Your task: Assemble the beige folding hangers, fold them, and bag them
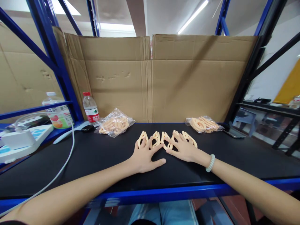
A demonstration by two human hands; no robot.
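Several beige plastic clips (163, 136), shaped like loops with an open middle, lie in a row on the black tabletop (112, 156). My left hand (145, 157) is spread flat, its fingertips resting on the clips at the left end and its thumb pointing right. At the right end, my right hand (184, 150) also has its fingers apart, reaching over the middle and right clips. The fingers partly cover the clips. Neither hand grips anything. A pale beaded bracelet (210, 163) circles my right wrist.
Clear bags of similar beige pieces lie behind left (114, 123) and behind right (203, 124). A water bottle (90, 107), a larger bottle (59, 112), a power strip (35, 140) and a white cable (70, 153) are at left. Cardboard (187, 78) walls the back; a phone (235, 132) lies right.
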